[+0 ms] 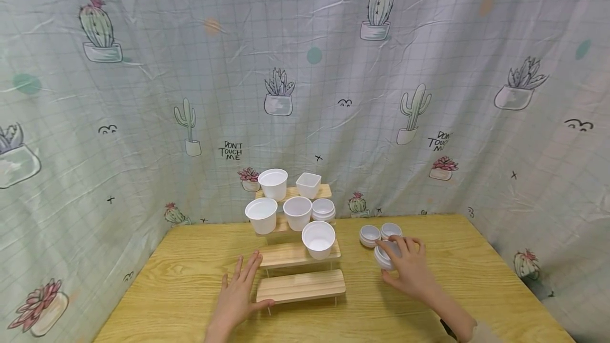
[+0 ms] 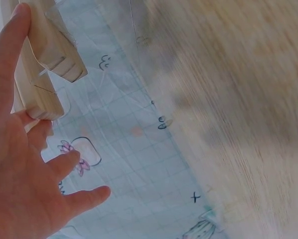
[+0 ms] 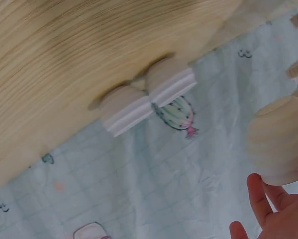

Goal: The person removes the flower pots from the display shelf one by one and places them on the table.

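My right hand [image 1: 410, 269] grips a small round white pot [image 1: 384, 256] above the table, right of a tiered wooden stand [image 1: 300, 286]. In the right wrist view, this pot [image 3: 278, 142] is at the right edge, between my fingertips and thumb. Two matching pots, one on the left [image 1: 369, 236] and one on the right [image 1: 391, 231], stand side by side just behind it. My left hand [image 1: 236, 295] is at the stand's left side with straight, spread fingers. Its thumb touches the lowest shelf and its fingertips reach the shelf above, near the shelf ends [image 2: 44, 102] in the left wrist view.
White cups stand on the upper shelves, including a front cup [image 1: 318, 239], a middle cup [image 1: 297, 214], a left cup [image 1: 261, 216] and a back cup [image 1: 273, 184]. A square pot [image 1: 308, 185] and a round pot [image 1: 323, 210] are beside them. A cactus-print curtain [image 1: 305, 136] surrounds the wooden table [image 1: 190, 274].
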A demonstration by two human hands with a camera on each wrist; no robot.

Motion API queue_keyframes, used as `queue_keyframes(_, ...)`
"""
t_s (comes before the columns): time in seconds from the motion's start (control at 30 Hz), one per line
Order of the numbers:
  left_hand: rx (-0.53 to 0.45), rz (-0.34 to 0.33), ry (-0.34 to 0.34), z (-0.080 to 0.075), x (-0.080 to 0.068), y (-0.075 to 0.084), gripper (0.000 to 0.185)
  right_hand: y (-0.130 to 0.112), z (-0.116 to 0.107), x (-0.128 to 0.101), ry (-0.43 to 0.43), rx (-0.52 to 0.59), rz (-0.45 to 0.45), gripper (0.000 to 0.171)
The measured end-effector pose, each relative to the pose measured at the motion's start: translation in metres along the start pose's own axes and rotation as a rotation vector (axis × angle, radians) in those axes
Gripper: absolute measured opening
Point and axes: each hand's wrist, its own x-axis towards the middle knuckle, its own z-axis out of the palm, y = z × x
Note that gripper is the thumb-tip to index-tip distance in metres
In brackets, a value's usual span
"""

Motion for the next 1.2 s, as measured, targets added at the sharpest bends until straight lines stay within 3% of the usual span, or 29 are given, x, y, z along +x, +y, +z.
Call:
queue_keyframes(0.77, -0.030, -0.013, -0.007, 0.000, 0.003, 0.001, 0.104, 0.069, 0.019, -0.016, -0.047, -0.034, 0.070, 0.061)
queue_keyframes(1.2, -0.017, -0.017, -0.013, 0.002, 0.002, 0.000, 0.105, 0.093, 0.019, -0.019, -0.108, -0.031, 0.143, 0.059)
